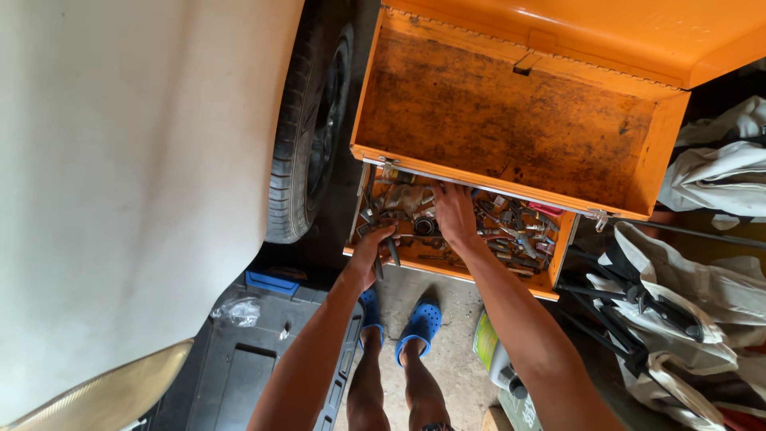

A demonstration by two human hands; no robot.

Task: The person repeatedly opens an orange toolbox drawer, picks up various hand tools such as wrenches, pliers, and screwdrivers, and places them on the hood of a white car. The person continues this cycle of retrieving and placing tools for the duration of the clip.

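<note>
Concrete floor runs under us, with a white car filling the left side and its tyre just beside an orange toolbox whose lid stands thrown back. We look down on the top tray of that box, worn and stained but bare, and on the lower drawer pulled out toward us, crowded with a jumble of tools, mostly small metal pieces we cannot tell apart. Our left hand is at the drawer's near left corner, fingers curled around a dark metal tool that hangs over the drawer's front edge. Our right hand lies flat and spread among the tools in the middle of the drawer, palm down, gripping nothing that we can see. Blue clogs show on our feet below, a black plastic case sits by the car, and white cloth bags are heaped to the right.
</note>
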